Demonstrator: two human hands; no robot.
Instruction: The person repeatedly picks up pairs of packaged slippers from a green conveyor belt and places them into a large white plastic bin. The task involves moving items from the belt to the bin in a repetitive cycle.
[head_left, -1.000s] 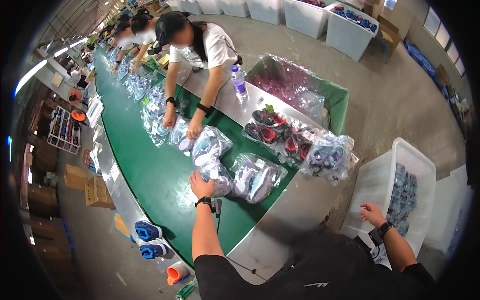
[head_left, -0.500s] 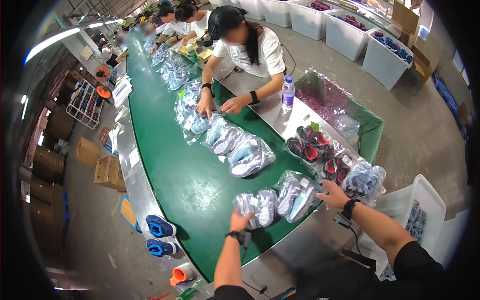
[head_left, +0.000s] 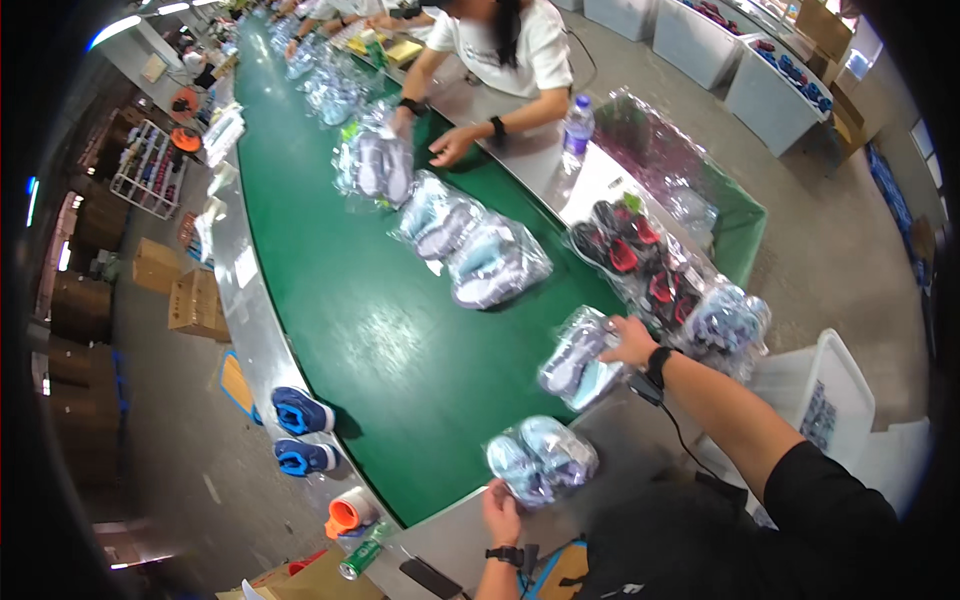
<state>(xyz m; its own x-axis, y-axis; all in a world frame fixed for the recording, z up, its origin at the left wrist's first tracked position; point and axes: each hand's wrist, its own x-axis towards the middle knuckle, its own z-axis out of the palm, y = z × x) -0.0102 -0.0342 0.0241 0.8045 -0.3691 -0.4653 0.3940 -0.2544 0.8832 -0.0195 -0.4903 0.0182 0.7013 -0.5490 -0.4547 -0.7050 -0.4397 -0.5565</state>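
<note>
The left hand [head_left: 503, 515] sits at the near left edge of a clear-bagged pair of pale blue shoes [head_left: 540, 458], which lies just ahead of it at the end of the green conveyor belt [head_left: 380, 400]. Its fingers touch the bag's edge, but I cannot tell whether they pinch it. The right hand [head_left: 632, 345] has its fingers bent over the right side of a bagged grey-lavender and pale blue pair [head_left: 575, 355], lying just to its left; its underside is hidden, so I cannot tell how firmly it holds.

Beyond the right hand lie bagged black-and-red shoes [head_left: 625, 250]; farther off to its left, on the belt, are more bagged pale shoes [head_left: 490, 265].

Each packet should be light and soft, giving under pressure, and hardly fragile. The glossy film will likely slip, and its loose corners could tear, so grasp around both shoes through the bag.
</note>
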